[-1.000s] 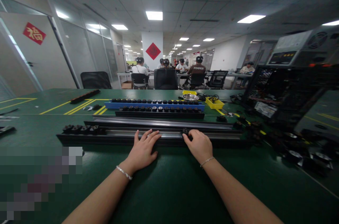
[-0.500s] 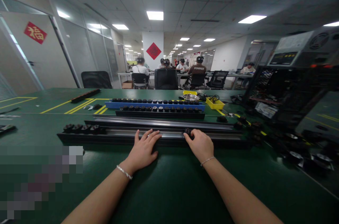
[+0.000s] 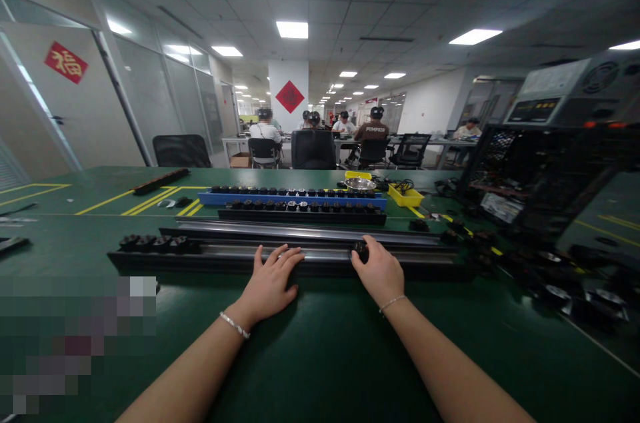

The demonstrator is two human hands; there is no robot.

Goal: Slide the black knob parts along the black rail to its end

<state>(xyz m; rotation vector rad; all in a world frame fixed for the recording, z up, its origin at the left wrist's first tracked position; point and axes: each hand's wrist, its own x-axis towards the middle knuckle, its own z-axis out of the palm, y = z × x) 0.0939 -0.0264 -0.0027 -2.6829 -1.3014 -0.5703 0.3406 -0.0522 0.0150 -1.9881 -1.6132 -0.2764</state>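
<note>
A long black rail (image 3: 320, 268) with a shiny metal channel lies across the green table in front of me. My left hand (image 3: 271, 282) rests on its near edge, fingers spread, holding nothing. Between the thumb and fingers of my right hand (image 3: 381, 271) is a small round black part (image 3: 360, 250), held at the channel farther right. I cannot make out exactly what kind of part it is. Several similar black parts (image 3: 153, 243) sit in a row at the rail's left end. Just behind lies a second black rail (image 3: 300, 230) with a bare metal channel.
Farther back, a blue rail (image 3: 215, 199) and a short black rail (image 3: 300, 216) carry rows of black parts. A yellow bin (image 3: 406, 196) and a metal dish (image 3: 360, 184) stand behind. Loose black parts (image 3: 557, 296) and an opened computer case (image 3: 500, 176) are on the right.
The black part in my right hand has shifted slightly right along the rail, and the fingers have changed their hold around it. My left hand has stayed in place.
</note>
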